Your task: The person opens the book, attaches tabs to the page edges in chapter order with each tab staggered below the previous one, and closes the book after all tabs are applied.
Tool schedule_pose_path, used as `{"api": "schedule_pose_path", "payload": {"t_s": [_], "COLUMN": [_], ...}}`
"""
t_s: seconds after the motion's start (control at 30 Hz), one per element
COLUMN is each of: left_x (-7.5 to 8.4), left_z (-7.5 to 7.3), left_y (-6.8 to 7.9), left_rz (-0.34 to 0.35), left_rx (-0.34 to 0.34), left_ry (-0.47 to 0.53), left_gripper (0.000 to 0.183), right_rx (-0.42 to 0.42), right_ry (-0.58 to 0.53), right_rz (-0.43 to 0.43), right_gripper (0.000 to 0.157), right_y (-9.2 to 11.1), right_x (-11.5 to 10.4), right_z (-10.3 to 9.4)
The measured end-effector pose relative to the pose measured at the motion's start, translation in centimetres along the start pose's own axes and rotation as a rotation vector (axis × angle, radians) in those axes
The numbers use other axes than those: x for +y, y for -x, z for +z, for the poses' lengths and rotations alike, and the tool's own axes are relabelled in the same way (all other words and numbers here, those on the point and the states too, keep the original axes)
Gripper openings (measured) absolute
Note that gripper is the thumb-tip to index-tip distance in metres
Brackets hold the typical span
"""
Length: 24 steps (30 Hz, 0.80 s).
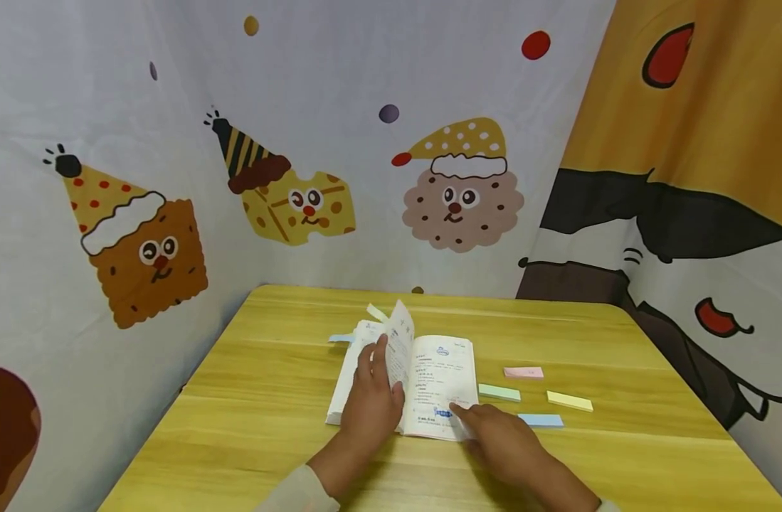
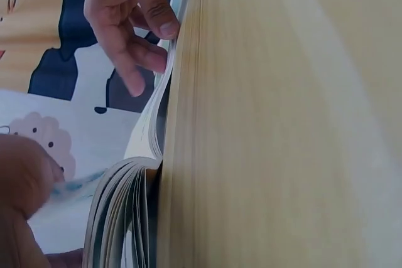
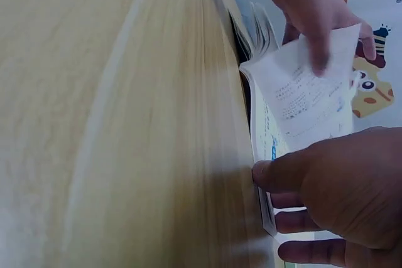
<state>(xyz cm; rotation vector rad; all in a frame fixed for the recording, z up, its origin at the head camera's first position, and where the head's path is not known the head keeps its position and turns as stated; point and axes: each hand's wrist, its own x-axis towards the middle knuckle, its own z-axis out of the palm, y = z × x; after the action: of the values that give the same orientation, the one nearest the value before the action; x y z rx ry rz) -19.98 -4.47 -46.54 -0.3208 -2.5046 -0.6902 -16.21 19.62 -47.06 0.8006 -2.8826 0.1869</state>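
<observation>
An open book (image 1: 443, 384) lies on the table, printed text and small blue pictures on its right page. One page (image 1: 400, 345) stands raised near the spine. My left hand (image 1: 373, 391) holds this page, with the thumb on one side and fingers on the other, as the right wrist view shows. My right hand (image 1: 509, 437) rests at the lower right corner of the right page, its index finger touching the paper. In the right wrist view its thumb (image 3: 264, 174) lies by the book's edge. A blue tab (image 1: 341, 338) and a pale yellow tab (image 1: 376, 313) stick out of the book.
Right of the book lie sticky-note strips: pink (image 1: 524, 372), green (image 1: 501, 393), yellow (image 1: 569, 401) and blue (image 1: 541, 421). The green one is close to the page edge. Behind the wooden table (image 1: 269, 341) hangs a cartoon-printed cloth (image 1: 339, 85).
</observation>
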Motion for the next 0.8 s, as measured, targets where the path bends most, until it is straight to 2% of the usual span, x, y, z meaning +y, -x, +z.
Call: {"api": "schedule_pose_path", "payload": {"t_s": [0.1, 0.17, 0.23, 0.33, 0.47, 0.53, 0.63, 0.7, 0.8], "left_x": [-0.3, -0.5, -0.8, -1.0, -1.2, -1.2, -1.2, -1.0, -0.8], "left_z": [-0.1, -0.1, -0.1, 0.0, 0.1, 0.1, 0.3, 0.4, 0.7], "left_y": [0.0, -0.1, -0.2, -0.3, 0.0, 0.1, 0.2, 0.2, 0.2], "left_rz": [-0.037, -0.018, 0.029, 0.17, 0.414, 0.472, 0.454, 0.408, 0.383], "left_rx": [0.002, -0.006, -0.048, -0.141, -0.342, -0.435, -0.521, -0.552, -0.578], "left_ry": [-0.083, -0.172, -0.269, -0.392, -0.36, -0.31, -0.254, -0.225, -0.215], "left_gripper": [0.099, 0.098, 0.096, 0.078, 0.054, 0.05, 0.046, 0.042, 0.034], "right_rx": [0.004, 0.013, 0.024, 0.034, 0.035, 0.042, 0.06, 0.069, 0.077], "right_ry": [-0.005, -0.01, -0.015, -0.02, -0.034, -0.027, 0.006, 0.037, 0.082], "right_rz": [-0.026, -0.046, -0.06, -0.069, -0.073, -0.083, -0.097, -0.096, -0.081], "right_gripper": [0.046, 0.041, 0.037, 0.035, 0.031, 0.027, 0.019, 0.016, 0.009], "right_y": [-0.1, -0.2, -0.4, -0.5, -0.6, -0.6, -0.9, -1.1, -1.3], "right_x": [0.2, 0.3, 0.5, 0.7, 0.9, 0.8, 0.7, 0.6, 0.6], "right_z": [0.0, -0.1, -0.1, 0.0, 0.1, 0.1, 0.2, 0.1, 0.1]}}
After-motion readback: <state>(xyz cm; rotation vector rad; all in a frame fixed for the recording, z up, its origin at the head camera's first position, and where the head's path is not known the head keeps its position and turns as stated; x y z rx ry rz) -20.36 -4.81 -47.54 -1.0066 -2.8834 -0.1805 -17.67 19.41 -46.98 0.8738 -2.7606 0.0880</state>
